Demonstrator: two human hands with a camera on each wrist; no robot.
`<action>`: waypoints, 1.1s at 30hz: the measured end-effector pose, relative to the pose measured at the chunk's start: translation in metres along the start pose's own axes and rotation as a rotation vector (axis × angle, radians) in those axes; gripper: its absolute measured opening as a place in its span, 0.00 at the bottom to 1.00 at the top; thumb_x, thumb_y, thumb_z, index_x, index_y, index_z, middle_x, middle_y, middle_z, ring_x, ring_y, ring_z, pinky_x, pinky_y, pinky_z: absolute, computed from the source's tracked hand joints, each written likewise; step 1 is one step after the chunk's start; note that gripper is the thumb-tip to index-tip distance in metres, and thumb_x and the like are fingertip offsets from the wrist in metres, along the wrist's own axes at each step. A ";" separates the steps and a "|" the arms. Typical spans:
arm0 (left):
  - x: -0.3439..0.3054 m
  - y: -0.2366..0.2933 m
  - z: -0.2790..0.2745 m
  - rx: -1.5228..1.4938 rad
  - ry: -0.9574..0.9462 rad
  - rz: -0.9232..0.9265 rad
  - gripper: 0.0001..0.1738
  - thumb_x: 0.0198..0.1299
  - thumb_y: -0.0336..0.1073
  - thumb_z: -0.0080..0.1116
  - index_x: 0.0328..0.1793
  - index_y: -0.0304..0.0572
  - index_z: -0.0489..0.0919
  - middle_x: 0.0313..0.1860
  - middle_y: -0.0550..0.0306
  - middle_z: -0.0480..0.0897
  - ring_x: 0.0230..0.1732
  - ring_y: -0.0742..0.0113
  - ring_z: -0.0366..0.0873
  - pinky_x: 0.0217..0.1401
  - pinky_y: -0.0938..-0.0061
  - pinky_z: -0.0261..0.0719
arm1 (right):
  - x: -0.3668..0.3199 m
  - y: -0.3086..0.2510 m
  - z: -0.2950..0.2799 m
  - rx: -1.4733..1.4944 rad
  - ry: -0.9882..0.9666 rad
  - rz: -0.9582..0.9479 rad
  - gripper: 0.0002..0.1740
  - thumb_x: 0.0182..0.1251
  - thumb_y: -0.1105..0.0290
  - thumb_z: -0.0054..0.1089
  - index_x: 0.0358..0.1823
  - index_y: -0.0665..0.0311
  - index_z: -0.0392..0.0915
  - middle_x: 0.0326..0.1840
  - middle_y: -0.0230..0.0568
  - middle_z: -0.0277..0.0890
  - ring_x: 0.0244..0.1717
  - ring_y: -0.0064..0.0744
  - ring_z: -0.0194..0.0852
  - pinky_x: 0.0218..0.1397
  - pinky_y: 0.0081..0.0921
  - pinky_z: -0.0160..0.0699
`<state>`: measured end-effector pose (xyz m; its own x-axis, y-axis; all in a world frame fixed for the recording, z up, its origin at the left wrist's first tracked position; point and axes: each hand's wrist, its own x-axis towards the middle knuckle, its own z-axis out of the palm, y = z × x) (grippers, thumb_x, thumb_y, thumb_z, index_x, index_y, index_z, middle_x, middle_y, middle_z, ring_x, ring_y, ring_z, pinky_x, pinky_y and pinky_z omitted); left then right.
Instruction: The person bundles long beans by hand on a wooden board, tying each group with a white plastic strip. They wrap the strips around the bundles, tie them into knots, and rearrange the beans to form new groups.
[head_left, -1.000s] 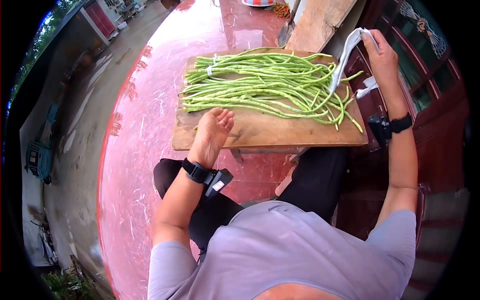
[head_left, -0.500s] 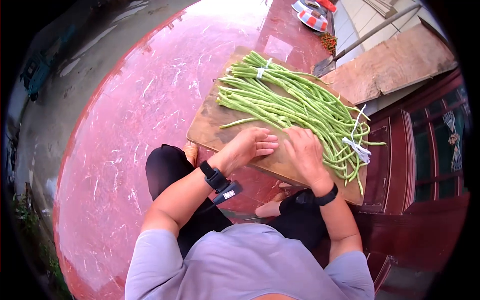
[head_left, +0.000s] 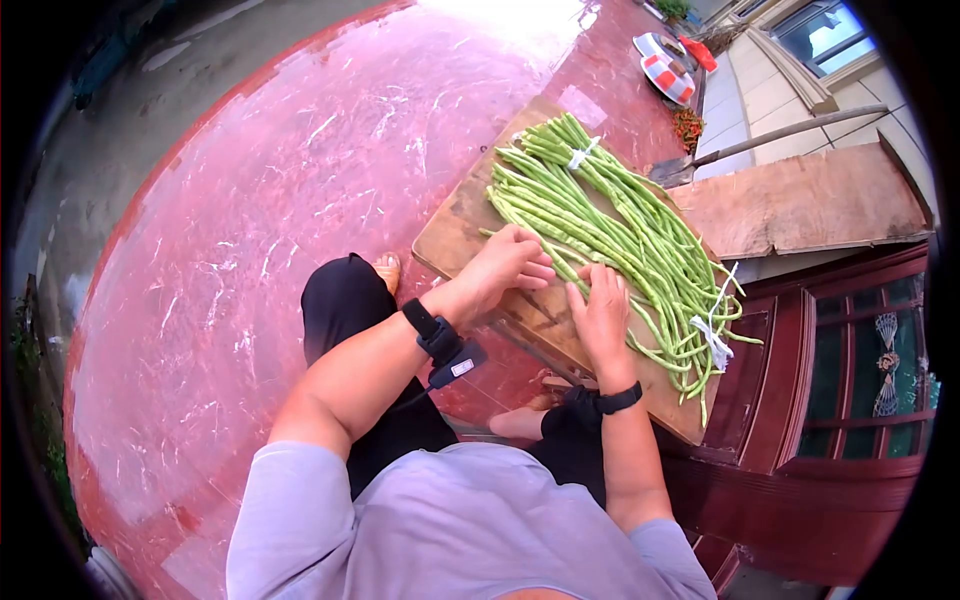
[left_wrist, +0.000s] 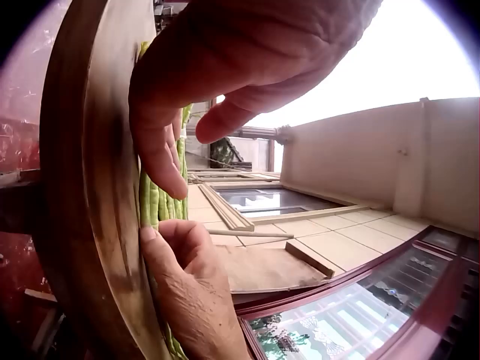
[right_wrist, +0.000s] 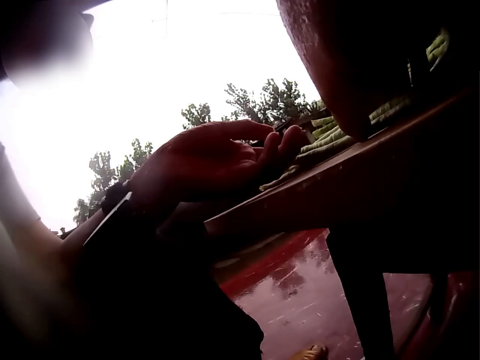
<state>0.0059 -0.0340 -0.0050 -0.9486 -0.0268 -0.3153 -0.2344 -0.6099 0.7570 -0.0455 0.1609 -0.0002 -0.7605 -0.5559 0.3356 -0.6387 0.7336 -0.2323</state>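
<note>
Long green beans (head_left: pixel 625 225) lie in a broad bundle across a wooden board (head_left: pixel 450 235). A pale tie (head_left: pixel 583 155) circles part of them near the far end, and a white cloth strip (head_left: pixel 714 345) lies over the other end. My left hand (head_left: pixel 503 268) hovers at the near side of the bundle, fingers loosely bent and thumb apart, holding nothing. Beside it, my right hand (head_left: pixel 603 315) pinches a long bean (left_wrist: pixel 150 199) at the bundle's near edge between thumb and curled index finger, seen in the left wrist view.
The board rests on a low stand between my knees (head_left: pixel 345 300). Behind it, a plywood sheet (head_left: pixel 800 205) and a long-handled shovel (head_left: pixel 790 135) lean by the wall. A dark red door (head_left: pixel 780 370) stands at the right. Red-and-white basins (head_left: pixel 668 78) sit farther back on the red floor (head_left: pixel 250 230).
A second ago my right hand held the white strip up at the right; the strip now lies on the beans. That hand has come down beside my left, and the head view has turned right.
</note>
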 end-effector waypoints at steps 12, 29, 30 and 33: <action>-0.018 0.013 -0.004 0.289 -0.147 -0.062 0.33 0.68 0.59 0.52 0.62 0.33 0.70 0.51 0.46 0.80 0.50 0.59 0.81 0.51 0.65 0.82 | -0.039 -0.023 -0.031 0.462 0.130 0.323 0.08 0.66 0.73 0.60 0.44 0.67 0.77 0.36 0.44 0.76 0.38 0.38 0.75 0.45 0.32 0.73; -0.030 0.018 0.003 -0.224 -0.512 0.274 0.36 0.75 0.57 0.40 0.77 0.36 0.58 0.65 0.42 0.75 0.68 0.54 0.72 0.73 0.60 0.66 | -0.041 -0.041 -0.025 0.677 0.020 0.326 0.16 0.70 0.71 0.60 0.56 0.70 0.79 0.46 0.33 0.80 0.48 0.20 0.74 0.54 0.20 0.71; -0.030 0.019 0.004 -0.238 -0.507 0.268 0.36 0.75 0.56 0.40 0.77 0.36 0.58 0.64 0.43 0.76 0.67 0.54 0.72 0.73 0.60 0.66 | -0.040 -0.043 -0.025 0.682 0.015 0.321 0.16 0.70 0.71 0.60 0.56 0.71 0.79 0.46 0.33 0.80 0.48 0.20 0.74 0.54 0.20 0.71; -0.025 0.014 0.001 -0.263 -0.494 0.272 0.33 0.75 0.54 0.42 0.74 0.36 0.63 0.59 0.46 0.79 0.63 0.57 0.74 0.72 0.61 0.67 | -0.040 -0.042 -0.022 0.696 -0.016 0.326 0.16 0.70 0.71 0.61 0.56 0.71 0.79 0.46 0.34 0.80 0.48 0.21 0.74 0.54 0.21 0.72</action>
<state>0.0264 -0.0417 0.0142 -0.9681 0.1222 0.2189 0.0306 -0.8089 0.5871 0.0142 0.1609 0.0166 -0.9212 -0.3633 0.1395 -0.3044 0.4492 -0.8400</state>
